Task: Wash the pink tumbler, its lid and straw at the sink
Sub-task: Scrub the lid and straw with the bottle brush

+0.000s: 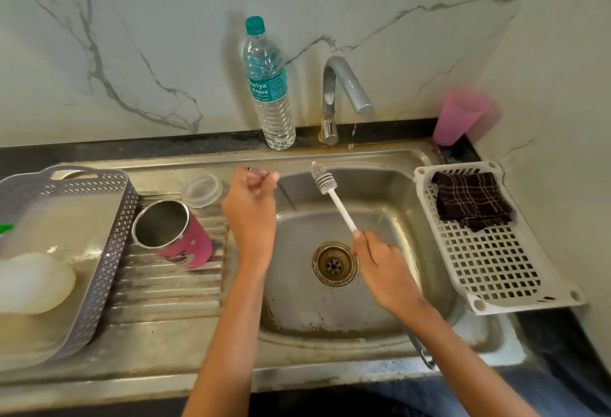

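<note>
Steel sink (pixel 297 310) is filling the middle of the view. The right hand (pixel 380 261) is hovering over the drain (pixel 334 263), its fingers curling round the white handle of a bottle brush (pixel 337 201), whose bristled head is pointing up and away toward the far rim. The left hand (pixel 251 208) is hanging over the basin's left rim, pinching a thin metal straw (pixel 261 172) between curled fingers and thumb, with one end poking out on the far side.

Left of that hand, the pink tumbler (pixel 185 244) is sitting on the ribbed draining board (pixel 165 297), its open steel mouth facing up and left; its clear lid (pixel 201 190) is lying just behind it. A grey perforated basket (pixel 109 271) is occupying the far left; on the right, a white perforated tray (pixel 496 267) is carrying a dark checked cloth (pixel 472 200).

Farther back, a water bottle (pixel 271 92) and a tap (pixel 340 86) trickling water are standing along the marble wall (pixel 132 36); a pink cup (pixel 458 119) is standing on the dark tabletop (pixel 132 148) in the right corner.
</note>
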Tool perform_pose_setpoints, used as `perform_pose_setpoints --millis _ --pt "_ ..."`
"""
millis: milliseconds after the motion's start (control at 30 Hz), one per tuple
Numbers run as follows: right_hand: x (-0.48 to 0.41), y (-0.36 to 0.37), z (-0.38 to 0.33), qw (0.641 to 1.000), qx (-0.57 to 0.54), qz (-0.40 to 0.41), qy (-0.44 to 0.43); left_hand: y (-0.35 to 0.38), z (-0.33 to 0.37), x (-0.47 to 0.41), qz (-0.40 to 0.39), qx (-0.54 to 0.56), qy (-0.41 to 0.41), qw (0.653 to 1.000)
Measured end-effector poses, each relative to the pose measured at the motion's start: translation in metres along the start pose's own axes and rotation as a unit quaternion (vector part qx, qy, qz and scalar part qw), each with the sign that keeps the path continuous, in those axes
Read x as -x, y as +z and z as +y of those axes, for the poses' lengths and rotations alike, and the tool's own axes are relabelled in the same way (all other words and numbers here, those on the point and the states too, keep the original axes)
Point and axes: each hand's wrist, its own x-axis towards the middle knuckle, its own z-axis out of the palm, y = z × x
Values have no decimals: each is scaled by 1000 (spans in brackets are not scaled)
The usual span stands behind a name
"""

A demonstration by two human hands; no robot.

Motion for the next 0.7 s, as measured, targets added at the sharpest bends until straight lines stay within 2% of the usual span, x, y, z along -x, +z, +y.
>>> perform_pose_setpoints --millis 133,267,400,567,700 --pt "12 5 -7 997 42 -37 -47 2 -24 24 -24 148 -138 979" --pt "23 19 -8 991 108 -55 -62 -1 -30 37 -16 262 -182 948" --pt "8 17 6 993 109 -41 23 -5 -39 39 -14 274 -198 941" --pt "19 24 -1 986 142 -68 -46 2 -44 39 -4 293 -226 929" --pt "-16 6 27 987 144 -23 70 -3 -46 36 5 293 -230 928"
